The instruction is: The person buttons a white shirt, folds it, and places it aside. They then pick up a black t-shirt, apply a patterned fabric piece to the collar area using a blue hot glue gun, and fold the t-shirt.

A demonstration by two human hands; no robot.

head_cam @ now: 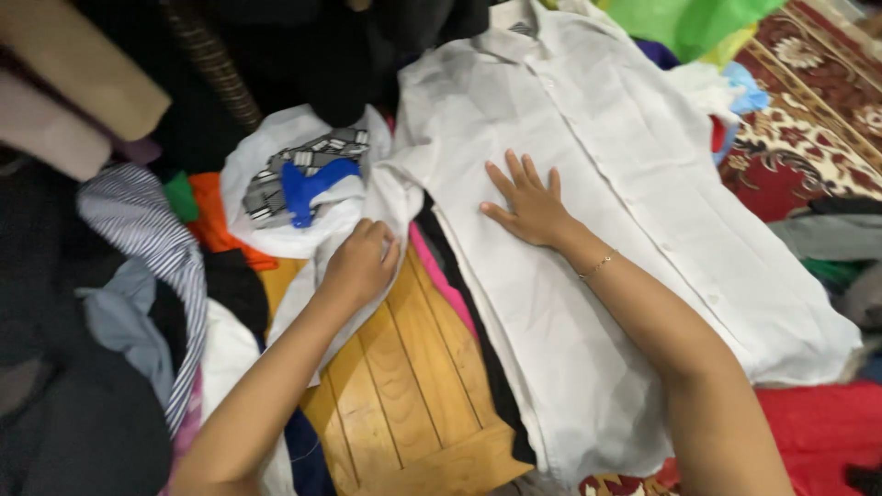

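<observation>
A white button-up shirt (625, 184) lies spread out, front up, across a wooden board (404, 386) and the clothes around it. My right hand (530, 207) rests flat on the shirt's body, fingers spread, a thin bracelet at the wrist. My left hand (360, 264) is closed on the shirt's left sleeve (381, 197), bunched at the board's upper left edge. The sleeve's far end runs down under my left forearm.
Heaps of clothes ring the board: a striped garment (152, 248), an orange cloth (219, 225), a black-and-white patterned piece with a blue plastic hanger (312, 184), red fabric (818, 422), green fabric (689, 18). A patterned red rug (818, 110) lies at right.
</observation>
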